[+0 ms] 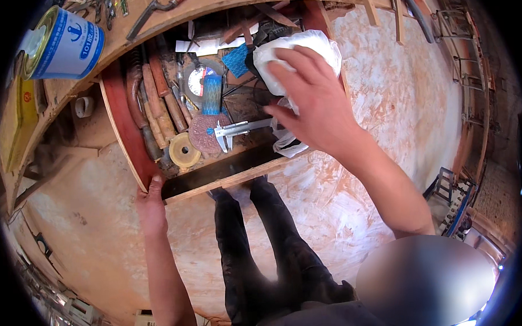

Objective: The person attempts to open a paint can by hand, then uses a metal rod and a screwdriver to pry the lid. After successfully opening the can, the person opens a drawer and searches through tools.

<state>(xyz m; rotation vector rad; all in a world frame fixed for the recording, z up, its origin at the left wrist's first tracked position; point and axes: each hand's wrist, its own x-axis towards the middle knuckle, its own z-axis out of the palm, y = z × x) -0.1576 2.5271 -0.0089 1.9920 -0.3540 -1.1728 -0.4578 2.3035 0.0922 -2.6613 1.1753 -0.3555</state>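
Note:
A wooden drawer with reddish sides is pulled out in front of me. My left hand grips its near left corner, thumb over the edge, the other fingers largely hidden. Over the drawer's right side, my right hand is spread across a white plastic bag; thumb and fingers are apart, and the fingertips are slightly blurred. Near that thumb lies a metal vernier caliper. Beside it are a brownish round abrasive disc, a yellowish ring-shaped roll and a blue-wrapped piece.
Several wooden-handled tools fill the drawer's left side. Above it, the workbench holds a blue-and-white can and a hooked metal tool with a wooden handle. A yellow tin stands far left. My legs are below the drawer.

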